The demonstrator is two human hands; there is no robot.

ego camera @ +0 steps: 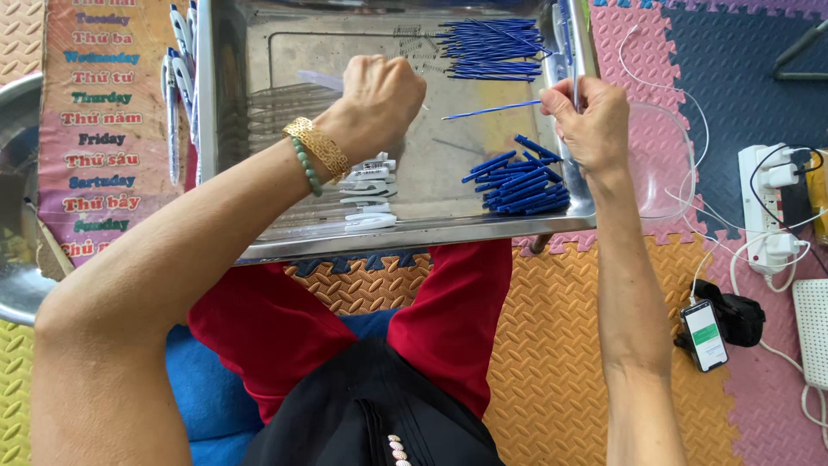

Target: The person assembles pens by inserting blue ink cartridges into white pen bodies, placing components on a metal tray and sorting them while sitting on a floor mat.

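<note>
Lap: nearest to us we see a black bag (371,414) on red trousers (448,319), over a blue cushion (203,388) and orange foam mats (552,345).
Phone: to our right a phone (704,335) lies screen up on the mat, a white cable running from it toward a white power strip (768,207).
Tray: a steel tray (414,229) sits across our knees, its near rim just above the trousers.
White caps: white pen caps (369,194) lie in a loose column near the tray's near edge, just under our left wrist.
Short blue parts: short blue pen parts (522,177) are piled in the near right corner of the tray, below our right hand.
Left hand: our left hand (379,103) hovers over the middle of the tray, fingers curled together in a fist; what they close on we cannot tell. A gold bangle (317,148) and green bead bracelet (305,166) sit on the wrist.
Right hand: our right hand (591,121) is at the tray's right rim, fingers pinched on a thin blue refill (492,110) that points left toward the left hand.
Refill heap: more blue refills (492,47) are heaped in the far right corner.
Far left: white-and-blue pens (179,69) lean along the tray's left wall, beside a pink word chart (103,129).
</note>
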